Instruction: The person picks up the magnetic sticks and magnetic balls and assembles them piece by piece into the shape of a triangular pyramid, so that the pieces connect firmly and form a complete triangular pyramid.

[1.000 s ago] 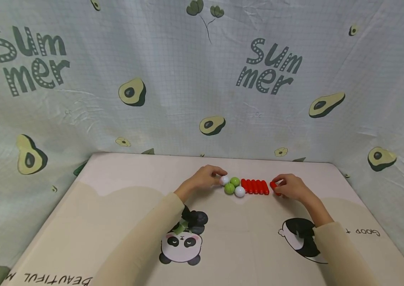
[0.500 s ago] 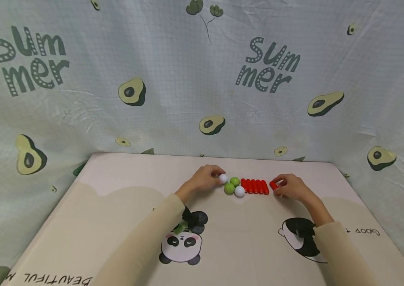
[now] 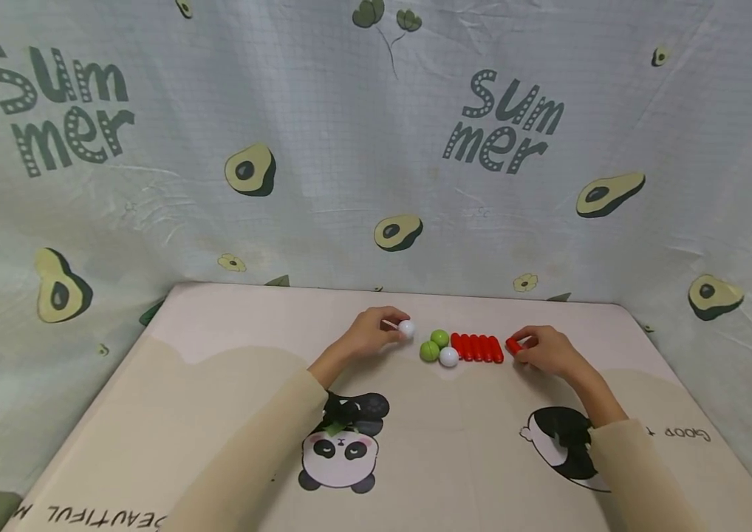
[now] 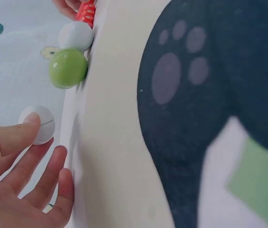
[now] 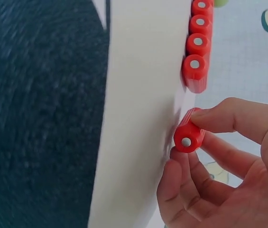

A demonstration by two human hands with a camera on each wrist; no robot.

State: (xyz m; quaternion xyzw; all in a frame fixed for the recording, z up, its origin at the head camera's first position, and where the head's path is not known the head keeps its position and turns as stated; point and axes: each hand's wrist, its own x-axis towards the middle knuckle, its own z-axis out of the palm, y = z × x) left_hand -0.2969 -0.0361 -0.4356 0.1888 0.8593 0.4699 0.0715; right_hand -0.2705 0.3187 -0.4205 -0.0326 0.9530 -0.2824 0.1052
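My left hand (image 3: 371, 332) pinches a white ball (image 4: 44, 133) between thumb and fingers, to the left of the ball group. A thin seam runs across this ball. Two green balls (image 3: 429, 351) and another white ball (image 3: 448, 357) sit bunched together on the table. Against their right side lies a row of several short red rods (image 3: 477, 348), side by side. My right hand (image 3: 550, 350) holds one more red rod (image 5: 188, 133) by thumb and fingers, a small gap right of the row. A round silvery spot, like a magnet, shows at its end (image 5: 186, 142).
The table (image 3: 216, 414) wears a beige and pink cover printed with a panda (image 3: 339, 451) and lettering. A pale curtain (image 3: 323, 148) with avocado prints hangs right behind its far edge and along the sides.
My left hand has drawn the white ball away to the left, apart from the green balls it was beside. The right hand and its red rod have stayed nearly still.
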